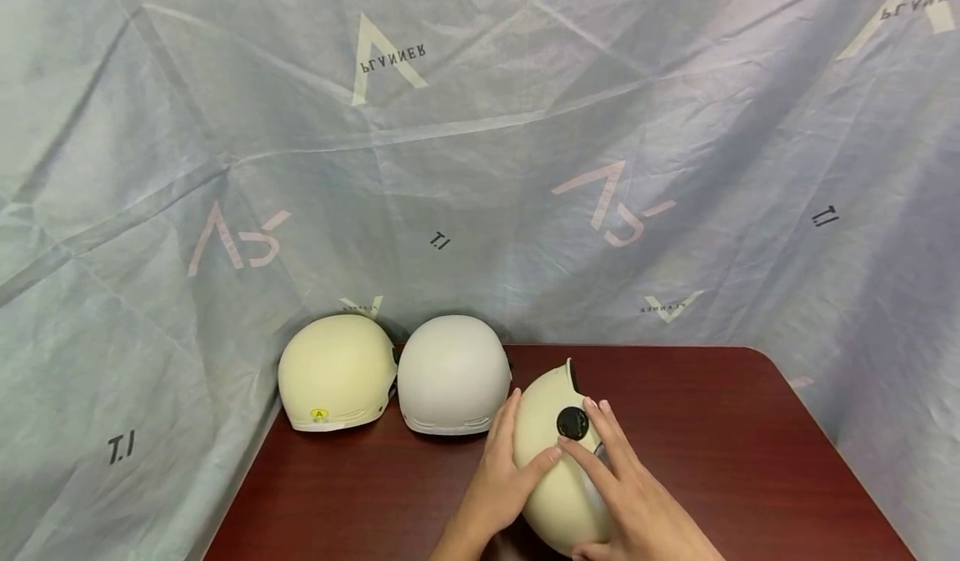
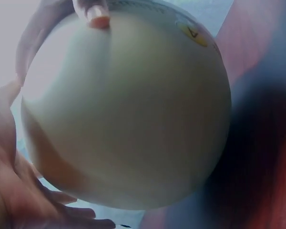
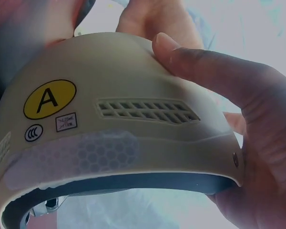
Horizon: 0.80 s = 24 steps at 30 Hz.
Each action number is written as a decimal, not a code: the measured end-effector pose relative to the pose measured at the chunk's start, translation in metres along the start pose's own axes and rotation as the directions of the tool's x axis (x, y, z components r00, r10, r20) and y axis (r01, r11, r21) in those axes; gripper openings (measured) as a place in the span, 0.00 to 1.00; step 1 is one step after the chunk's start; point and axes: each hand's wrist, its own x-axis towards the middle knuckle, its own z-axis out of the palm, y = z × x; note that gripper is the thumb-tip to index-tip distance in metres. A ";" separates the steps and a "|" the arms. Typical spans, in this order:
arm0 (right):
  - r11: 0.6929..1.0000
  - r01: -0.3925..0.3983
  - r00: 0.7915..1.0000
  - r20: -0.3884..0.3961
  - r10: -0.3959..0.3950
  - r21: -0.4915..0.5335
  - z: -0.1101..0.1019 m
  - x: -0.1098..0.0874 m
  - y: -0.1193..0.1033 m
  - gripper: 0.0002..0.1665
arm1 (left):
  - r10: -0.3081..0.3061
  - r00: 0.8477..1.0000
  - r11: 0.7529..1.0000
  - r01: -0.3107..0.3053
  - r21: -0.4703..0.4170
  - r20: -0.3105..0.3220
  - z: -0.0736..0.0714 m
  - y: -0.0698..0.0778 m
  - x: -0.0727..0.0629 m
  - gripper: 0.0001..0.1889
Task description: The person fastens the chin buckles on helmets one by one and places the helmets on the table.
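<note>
Helmet (image 1: 557, 498), cream and tipped up, is held between the left hand (image 1: 504, 479) and right hand (image 1: 632, 494), both spread around it.

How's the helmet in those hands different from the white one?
The held helmet is cream; the white helmet is paler. The held helmet is tilted, gripped by the left hand and right hand; the white helmet sits dome-up on the table, untouched. Both have smooth, rounded shells.

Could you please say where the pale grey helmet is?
In the head view, the pale grey helmet sits just left of centre on the table, between the leftmost cream helmet and the held cream helmet.
</note>
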 end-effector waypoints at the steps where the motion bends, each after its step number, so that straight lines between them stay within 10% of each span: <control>1: 1.000 -0.001 1.000 0.001 0.001 0.003 0.000 0.000 0.000 0.83 | -0.012 1.000 1.000 0.012 -0.018 0.004 0.000 -0.002 0.001 0.48; 14: 1.000 -0.009 1.000 -0.014 0.009 -0.011 -0.001 -0.008 0.006 0.82 | -0.043 0.995 0.974 0.063 -0.218 0.092 0.004 -0.012 0.008 0.52; 24: 1.000 0.004 0.999 -0.047 -0.005 -0.015 0.004 -0.012 0.012 0.82 | -0.071 0.997 0.988 0.075 -0.137 0.031 0.010 -0.003 0.000 0.57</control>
